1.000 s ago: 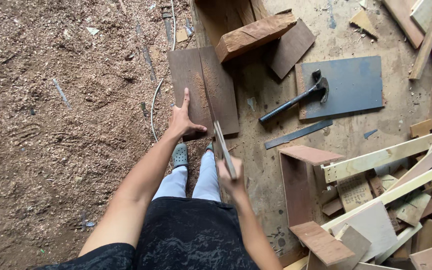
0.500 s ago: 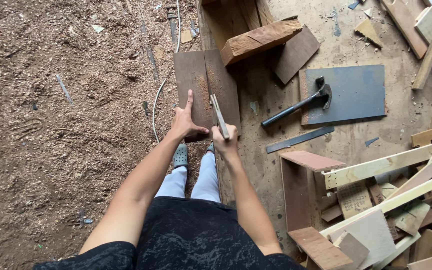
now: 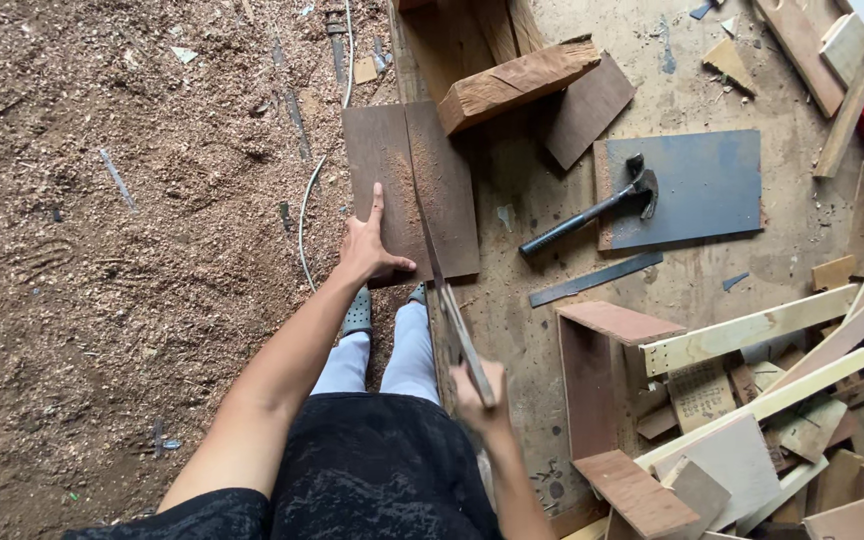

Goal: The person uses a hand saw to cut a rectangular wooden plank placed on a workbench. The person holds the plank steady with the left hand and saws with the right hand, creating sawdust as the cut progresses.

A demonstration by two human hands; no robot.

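The person is sawing a dark brown board (image 3: 407, 190) that lies flat on the low bench (image 3: 552, 290), with its left part jutting over the sawdust-covered floor (image 3: 102, 250). The left hand (image 3: 370, 250) rests on the near left corner of the board, fingers spread and the forefinger stretched along the grain, pinning it down. The right hand (image 3: 477, 390) is closed around the handle of a handsaw (image 3: 447, 300), drawn back close to the body; the blade runs forward from it into a straight kerf that splits the board lengthwise, with fresh dust lying along the line.

The step in hand looks like a rip cut, with the saw at the back end of a stroke. The cut appears to run most of the board's length, though the far end is partly hidden under a thick timber block (image 3: 517, 82). The next stroke calls for steady downward pressure from the left hand and a blade kept true to the existing kerf.

A claw hammer (image 3: 592, 210) lies well apart on a grey sheet (image 3: 702, 190), and offcuts (image 3: 752, 400) pile up to the right.
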